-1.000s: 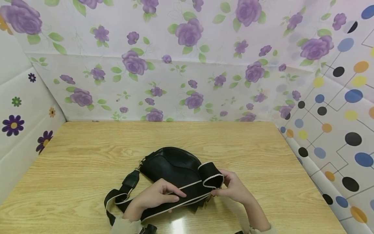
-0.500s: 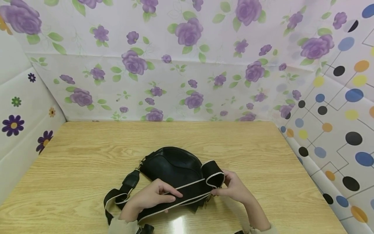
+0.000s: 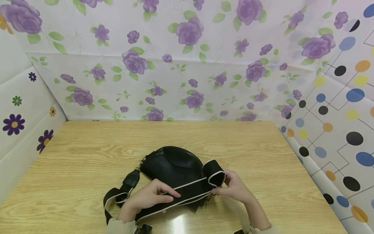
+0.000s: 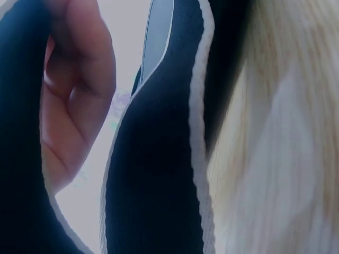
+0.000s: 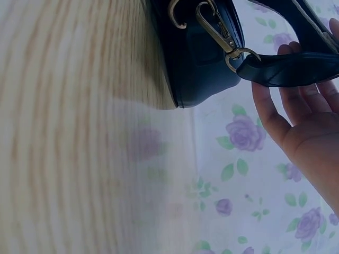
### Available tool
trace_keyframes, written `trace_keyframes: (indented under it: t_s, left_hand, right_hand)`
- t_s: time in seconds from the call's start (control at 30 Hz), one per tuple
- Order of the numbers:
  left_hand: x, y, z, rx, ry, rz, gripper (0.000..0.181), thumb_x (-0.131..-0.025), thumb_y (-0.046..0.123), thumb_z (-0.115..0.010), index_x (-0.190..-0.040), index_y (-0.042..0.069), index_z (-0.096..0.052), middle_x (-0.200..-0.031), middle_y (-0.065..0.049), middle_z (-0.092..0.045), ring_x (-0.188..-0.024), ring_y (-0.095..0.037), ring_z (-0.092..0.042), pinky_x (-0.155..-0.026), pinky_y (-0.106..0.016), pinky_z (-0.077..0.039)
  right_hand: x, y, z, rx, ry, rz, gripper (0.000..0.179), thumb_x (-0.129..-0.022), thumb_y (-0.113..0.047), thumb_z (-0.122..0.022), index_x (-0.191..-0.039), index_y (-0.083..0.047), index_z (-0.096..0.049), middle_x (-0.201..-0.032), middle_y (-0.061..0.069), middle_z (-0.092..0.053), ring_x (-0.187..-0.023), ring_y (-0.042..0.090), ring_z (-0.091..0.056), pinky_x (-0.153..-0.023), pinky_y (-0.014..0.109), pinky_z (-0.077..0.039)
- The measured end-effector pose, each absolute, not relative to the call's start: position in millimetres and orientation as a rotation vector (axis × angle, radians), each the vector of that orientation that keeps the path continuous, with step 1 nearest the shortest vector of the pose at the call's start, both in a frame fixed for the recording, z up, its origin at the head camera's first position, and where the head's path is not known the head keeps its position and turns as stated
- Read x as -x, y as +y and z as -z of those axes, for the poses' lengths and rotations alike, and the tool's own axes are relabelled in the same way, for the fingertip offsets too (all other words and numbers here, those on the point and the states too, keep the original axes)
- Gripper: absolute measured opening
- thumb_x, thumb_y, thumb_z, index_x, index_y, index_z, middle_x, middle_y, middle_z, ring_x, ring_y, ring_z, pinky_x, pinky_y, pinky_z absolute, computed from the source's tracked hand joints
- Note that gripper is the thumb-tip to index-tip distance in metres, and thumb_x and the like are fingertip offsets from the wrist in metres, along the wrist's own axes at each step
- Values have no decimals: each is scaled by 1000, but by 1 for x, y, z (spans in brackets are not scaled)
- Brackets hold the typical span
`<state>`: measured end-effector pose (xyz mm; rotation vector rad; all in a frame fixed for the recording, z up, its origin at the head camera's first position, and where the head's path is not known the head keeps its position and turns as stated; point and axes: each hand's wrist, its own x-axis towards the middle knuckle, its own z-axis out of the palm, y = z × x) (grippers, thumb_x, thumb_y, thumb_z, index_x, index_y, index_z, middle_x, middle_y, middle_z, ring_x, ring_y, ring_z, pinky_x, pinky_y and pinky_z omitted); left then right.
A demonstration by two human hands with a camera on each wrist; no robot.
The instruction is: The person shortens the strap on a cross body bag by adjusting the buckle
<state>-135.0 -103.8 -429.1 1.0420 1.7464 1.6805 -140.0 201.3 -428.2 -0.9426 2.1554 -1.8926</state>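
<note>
At the far left is a white wall [image 3: 17,74] with purple, green and orange flowers, meeting the back wall [image 3: 163,35] of purple roses. Below, the wood-grain tabletop [image 3: 87,152] spreads rightward. The strap [image 3: 193,190], black with pale edges, bends into a loop at left, below a black tab [image 3: 131,179] that hangs from the bag's left corner. Next comes the left hand [image 3: 150,195], its grip grasping the strap, thumb and index finger over it, a fingertip showing past the lower edge. Behind that band the bag [image 3: 172,165], black with a curved top, lies on the nearer, central part of the tabletop. At its right end the strap curls upward, and the right hand [image 3: 233,188] pinches it there, its grip grasping; the right wrist view shows a gold clip [image 5: 216,32] and ring [image 5: 231,61] just beside the fingers. Furthest right is a dotted wall [image 3: 333,87].
</note>
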Motion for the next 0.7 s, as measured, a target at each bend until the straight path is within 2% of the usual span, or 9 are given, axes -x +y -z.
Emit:
trace_keyframes:
  t_s: [0.03,0.13,0.2,0.3,0.43,0.7]
  left_hand:
    - [135,-104,429,-1046,1751,-1678,23,-88,1,-53,-105,-13,-59,-42,-15,-26,-35,-5,-21,-38,-18,-25]
    - [135,-106,429,-1028,1749,-1671,24,-88,2,-53,-106,-13,-59,-42,-19,-32,-35,-6,-28,-39,-17,-28]
    - [134,-107,429,-1014,1741,-1668,24,-88,2,-52,-106,-13,-59,-44,-22,-37,-34,-13,-31,-41,-16,-29]
    - [134,-108,429,-1028,1754,-1660,23,-88,1,-52,-106,-13,-59,-44,-21,-36,-34,-14,-30,-42,-16,-30]
    - [134,-110,430,-1067,1777,-1652,23,-88,1,-53,-104,-14,-59,-43,-14,-29,-36,-6,-21,-41,-17,-28]
    - [132,-115,431,-1032,1774,-1653,23,-87,0,-52,-104,-14,-59,-44,-16,-31,-37,-5,-24,-41,-17,-28]
  right_hand:
    - [140,201,428,943,2157,1893,36,-70,8,-70,-103,-5,-61,-100,2,-61,-88,16,-56,-76,30,-45]
    - [140,201,428,949,2158,1897,35,-70,8,-70,-102,-4,-61,-99,1,-61,-88,15,-56,-76,30,-45]
    - [141,201,428,955,2158,1896,35,-70,8,-70,-102,-4,-61,-99,1,-61,-87,15,-56,-76,30,-45]
    - [140,202,428,953,2160,1896,34,-70,8,-70,-101,-5,-61,-98,1,-61,-86,15,-56,-75,30,-45]
    - [140,202,428,945,2165,1893,33,-70,8,-70,-100,-4,-61,-97,1,-61,-86,14,-56,-75,30,-45]
    - [140,202,428,947,2160,1889,31,-71,8,-69,-99,0,-60,-97,3,-61,-86,15,-56,-75,30,-45]
